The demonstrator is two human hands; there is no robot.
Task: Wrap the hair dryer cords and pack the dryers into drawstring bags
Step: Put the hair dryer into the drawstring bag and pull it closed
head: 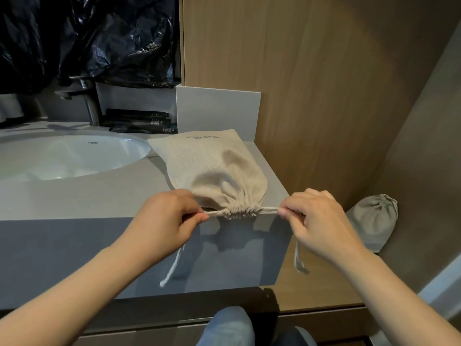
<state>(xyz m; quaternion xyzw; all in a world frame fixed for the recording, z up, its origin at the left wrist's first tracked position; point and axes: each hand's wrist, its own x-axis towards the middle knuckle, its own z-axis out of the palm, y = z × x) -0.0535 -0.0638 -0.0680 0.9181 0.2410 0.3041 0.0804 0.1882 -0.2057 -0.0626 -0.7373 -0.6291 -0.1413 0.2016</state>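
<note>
Head view, looking down over a grey stone vanity counter (74,196) with a white oval basin (69,156) sunk into it at the left. Lying on the counter's right end, mouth toward the near edge: a beige linen drawstring bag (214,171), bulging as if full, faint printed lettering on its far end. Mouth gathered into tight pleats right at the counter's lip. Left hand (164,221) pinching the off-white cotton drawstring (214,212) just left of the pleats between thumb and forefinger, other fingers curled in. Right hand (316,221) pinching the same cord where it leaves the right side, likewise curled. Cord taut between the two pinches; loose tails hanging down below each hand in front of the counter face. No dryer or dryer cord visible; presumably inside the bag, though hidden by the cloth.

Further right and lower, on a brown wooden shelf (311,283): a second beige drawstring bag (374,221), already cinched and rounded, well apart from the hands. Behind the basin, a chrome tap (84,101), some flat black packets (139,119), and crumpled black plastic sheeting (87,38) above.

Step in hand, by the look of it: drawing the bag closed. Mouth seemingly almost shut, so little pull left. Next probably calling for release of both tails, then a lift of the filled bag over to join the one on the shelf.
</note>
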